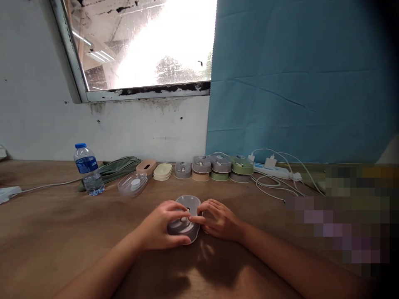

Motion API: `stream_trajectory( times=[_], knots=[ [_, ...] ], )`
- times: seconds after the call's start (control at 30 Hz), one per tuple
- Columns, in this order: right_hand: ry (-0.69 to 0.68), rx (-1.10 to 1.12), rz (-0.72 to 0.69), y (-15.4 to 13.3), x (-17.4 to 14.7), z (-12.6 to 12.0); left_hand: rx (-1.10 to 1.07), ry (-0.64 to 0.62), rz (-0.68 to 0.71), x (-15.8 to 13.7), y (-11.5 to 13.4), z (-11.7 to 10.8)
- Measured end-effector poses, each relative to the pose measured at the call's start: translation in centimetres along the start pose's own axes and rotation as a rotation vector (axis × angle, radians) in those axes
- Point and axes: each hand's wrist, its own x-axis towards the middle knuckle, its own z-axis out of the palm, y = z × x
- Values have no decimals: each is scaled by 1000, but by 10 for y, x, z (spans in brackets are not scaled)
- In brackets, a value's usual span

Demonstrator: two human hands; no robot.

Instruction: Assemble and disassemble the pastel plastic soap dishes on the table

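A small rounded box with a clear plastic lid (192, 202) sits on the brown table in front of me. A pale knob (183, 219) and a small dark opening show at the middle of its top. My left hand (163, 224) is closed around the left side, fingers over the top and thumb along the front edge. From the right, my right hand (218, 220) curls against the box's side, one digit reaching to the knob. The fingers partly cover the box, so what lies inside cannot be made out.
Stacked lidded boxes (201, 164) line the wall, beside cream lids (162, 171), a peach box (146, 167) and a loose clear lid (132, 185). A water bottle (89, 170) and dark green cloth (115, 168) are left. A power strip (274, 170) with white cables is right.
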Motion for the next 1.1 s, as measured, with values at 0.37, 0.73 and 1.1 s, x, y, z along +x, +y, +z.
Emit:
stream_trajectory(
  times=[0.37,0.73,1.1],
  knots=[
    [36,159,196,1,3,8,-189,100,-179,2,6,5],
    [-87,56,140,3,-1,9,68,538,-318,33,-49,-42],
    [-152,69,179,6,-4,9,713,153,-578,95,-168,-91]
  ],
)
